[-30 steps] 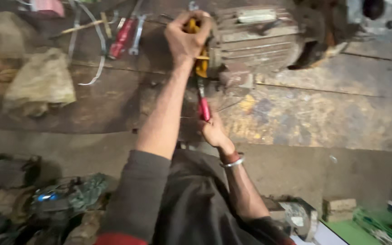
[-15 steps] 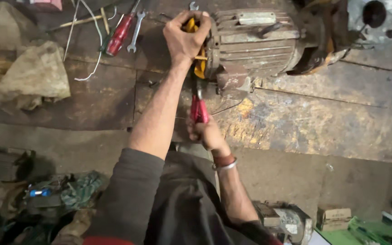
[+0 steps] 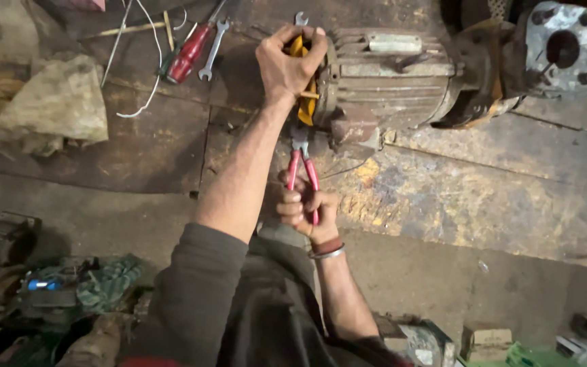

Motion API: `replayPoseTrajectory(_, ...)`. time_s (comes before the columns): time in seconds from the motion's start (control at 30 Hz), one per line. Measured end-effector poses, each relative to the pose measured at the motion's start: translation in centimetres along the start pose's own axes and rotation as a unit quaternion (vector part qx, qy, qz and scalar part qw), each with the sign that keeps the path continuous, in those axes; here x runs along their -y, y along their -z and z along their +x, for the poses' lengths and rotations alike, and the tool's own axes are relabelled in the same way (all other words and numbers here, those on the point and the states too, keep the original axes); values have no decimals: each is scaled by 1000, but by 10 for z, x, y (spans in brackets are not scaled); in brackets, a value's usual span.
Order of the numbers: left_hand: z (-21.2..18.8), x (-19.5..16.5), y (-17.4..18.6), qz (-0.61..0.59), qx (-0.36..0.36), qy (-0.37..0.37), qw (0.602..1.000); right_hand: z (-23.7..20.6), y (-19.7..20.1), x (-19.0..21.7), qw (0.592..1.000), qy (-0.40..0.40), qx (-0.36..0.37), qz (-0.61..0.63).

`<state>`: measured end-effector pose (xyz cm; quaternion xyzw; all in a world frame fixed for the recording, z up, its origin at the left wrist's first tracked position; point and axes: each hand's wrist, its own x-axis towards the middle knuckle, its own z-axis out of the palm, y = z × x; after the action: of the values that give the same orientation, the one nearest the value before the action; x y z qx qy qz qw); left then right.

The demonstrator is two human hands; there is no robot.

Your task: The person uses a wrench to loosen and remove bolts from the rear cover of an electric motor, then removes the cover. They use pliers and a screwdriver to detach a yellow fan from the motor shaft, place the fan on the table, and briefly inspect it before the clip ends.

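Pliers [image 3: 302, 163], red-handled, gripped in my right hand [image 3: 305, 212]: fingers curled tight around both handles, squeezing them toward each other. Plier nose points up and away from me, meeting the lower edge of the yellow fan [image 3: 303, 95] at the near end of the electric motor [image 3: 382, 81]; whether the nose bites on anything, I cannot tell. My left hand [image 3: 287, 61] is clamped over the top of that fan, fingers wrapped across its rim, arm stretched out straight. A small open-ended spanner head [image 3: 300, 18] shows just above my left fingers. Motor is grey, ribbed, lying on its side on the rusty metal plate [image 3: 484, 197]. To the left on the plate: red-handled screwdriver [image 3: 189, 51], second spanner [image 3: 212, 41] just beside it, white wire [image 3: 145, 75], dirty rag [image 3: 52, 105].
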<state>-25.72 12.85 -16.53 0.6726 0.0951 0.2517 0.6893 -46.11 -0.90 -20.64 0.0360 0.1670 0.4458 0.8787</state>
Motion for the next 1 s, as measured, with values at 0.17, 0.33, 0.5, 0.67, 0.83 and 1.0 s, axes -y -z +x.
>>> replayPoseTrajectory(0.17,0,4,3,23,18,-4,1000,-2,19,-9,574,242,-320,-714)
replayPoseTrajectory(0.33,-1,7,1,36,-7,-12,999,-5,21,-6,939,108,-153,-287)
replayPoseTrajectory(0.5,-2,2,0,48,-14,-31,998,-1,18,-12,817,193,-259,-477)
replayPoseTrajectory(0.67,-1,-5,0,21,-3,-37,999,-6,12,-13,761,185,-299,-545)
replayPoseTrajectory(0.83,-2,-10,-2,25,-9,-28,999,-10,7,-12,935,117,-96,-320)
replayPoseTrajectory(1.0,-3,-11,-1,18,-10,-17,1000,-8,13,-20,409,236,-398,-787)
